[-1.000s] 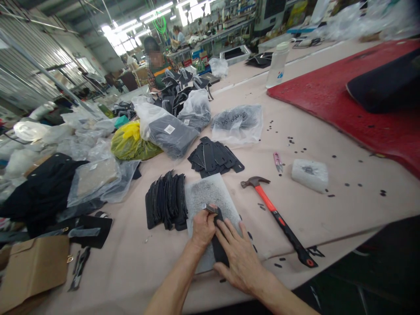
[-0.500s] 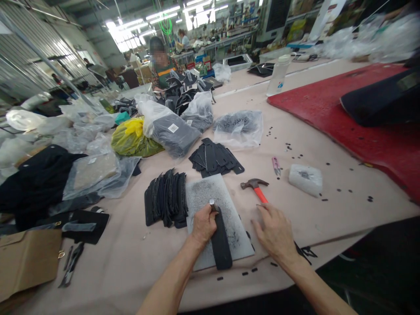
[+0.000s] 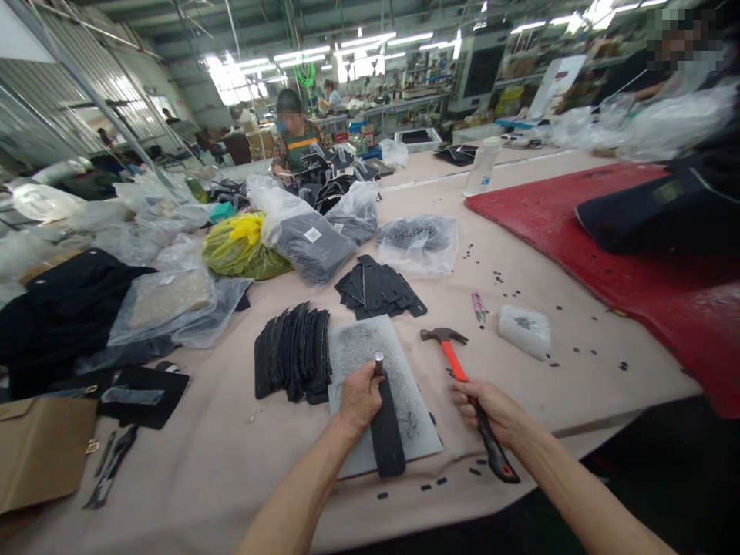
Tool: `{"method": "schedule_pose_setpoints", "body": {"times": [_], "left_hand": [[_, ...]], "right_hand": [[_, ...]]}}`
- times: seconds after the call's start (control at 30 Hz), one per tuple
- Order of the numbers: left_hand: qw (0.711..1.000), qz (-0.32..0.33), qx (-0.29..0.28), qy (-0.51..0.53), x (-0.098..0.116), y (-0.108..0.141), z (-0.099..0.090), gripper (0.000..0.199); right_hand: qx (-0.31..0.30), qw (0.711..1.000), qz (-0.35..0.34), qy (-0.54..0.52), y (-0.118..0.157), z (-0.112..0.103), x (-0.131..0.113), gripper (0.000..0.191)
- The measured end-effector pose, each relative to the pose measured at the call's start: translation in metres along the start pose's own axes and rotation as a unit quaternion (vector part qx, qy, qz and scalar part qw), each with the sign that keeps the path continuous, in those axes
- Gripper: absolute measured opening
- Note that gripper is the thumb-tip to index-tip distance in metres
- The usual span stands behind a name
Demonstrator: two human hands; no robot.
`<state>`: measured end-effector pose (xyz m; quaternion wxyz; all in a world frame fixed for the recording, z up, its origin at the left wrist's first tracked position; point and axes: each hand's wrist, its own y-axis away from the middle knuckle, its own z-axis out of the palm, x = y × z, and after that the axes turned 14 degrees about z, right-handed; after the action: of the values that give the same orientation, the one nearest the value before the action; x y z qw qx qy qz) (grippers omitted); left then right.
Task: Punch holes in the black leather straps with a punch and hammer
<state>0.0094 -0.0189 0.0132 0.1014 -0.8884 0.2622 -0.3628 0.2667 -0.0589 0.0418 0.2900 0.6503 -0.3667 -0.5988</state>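
Having a tight row of dark pieces (image 3: 294,351) standing on the surface (image 3: 220,432), just left of a smudged pale board (image 3: 417,408). With the left grip (image 3: 359,397) closed, clasping a short metal tool (image 3: 378,359) at the far end of a dark strip (image 3: 387,432) lying on that board. Holding a claw hammer (image 3: 453,361) in the curled right grip (image 3: 491,411), just right of the board.

I can see only the top of the metal tool (image 3: 379,360); the left hand (image 3: 359,397) hides the rest, plus some of the dark strip's (image 3: 388,433) upper end. The right hand (image 3: 491,406) covers part of the hammer (image 3: 452,359). The red board (image 3: 523,212) runs out of view rightward; the bag label (image 3: 313,234) is too small to read.
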Motion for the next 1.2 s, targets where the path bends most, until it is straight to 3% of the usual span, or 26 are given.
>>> {"method": "schedule_pose_setpoints", "body": {"times": [0.13, 0.23, 0.3, 0.4, 0.5, 0.6, 0.8, 1.0, 1.2], "left_hand": [[1.000, 0.006, -0.011, -0.021, 0.003, -0.001, -0.001, 0.012], [1.000, 0.002, -0.005, -0.025, 0.003, -0.001, 0.000, 0.012], [1.000, -0.007, -0.004, -0.026, 0.003, 0.000, 0.001, 0.012], [1.000, -0.015, -0.009, -0.022, 0.002, 0.000, 0.001, 0.011], [0.999, -0.022, -0.014, -0.020, 0.002, 0.000, 0.001, 0.011], [0.999, -0.022, -0.016, -0.016, 0.003, 0.000, 0.001, 0.011], [1.000, -0.013, -0.014, -0.007, 0.005, -0.001, -0.001, 0.013], [1.000, -0.008, -0.006, -0.006, 0.003, 0.000, 0.001, 0.013], [1.000, -0.018, -0.012, -0.010, 0.004, -0.001, 0.001, 0.012]], "right_hand": [[0.005, 0.999, -0.022, -0.047, 0.027, 0.011, -0.014, 0.023], [0.074, 0.985, -0.153, 0.009, 0.064, 0.007, -0.032, 0.034], [0.147, 0.945, -0.272, 0.107, 0.091, 0.002, -0.045, 0.037], [0.225, 0.850, -0.396, 0.266, 0.120, -0.003, -0.058, 0.038], [0.248, 0.773, -0.450, 0.371, 0.132, -0.004, -0.062, 0.037], [0.264, 0.735, -0.480, 0.401, 0.137, -0.004, -0.065, 0.036], [0.297, 0.717, -0.527, 0.346, 0.146, -0.003, -0.063, 0.032], [0.265, 0.708, -0.468, 0.459, 0.135, -0.007, -0.058, 0.033], [0.322, 0.734, -0.525, 0.286, 0.147, -0.002, -0.067, 0.031]]}}
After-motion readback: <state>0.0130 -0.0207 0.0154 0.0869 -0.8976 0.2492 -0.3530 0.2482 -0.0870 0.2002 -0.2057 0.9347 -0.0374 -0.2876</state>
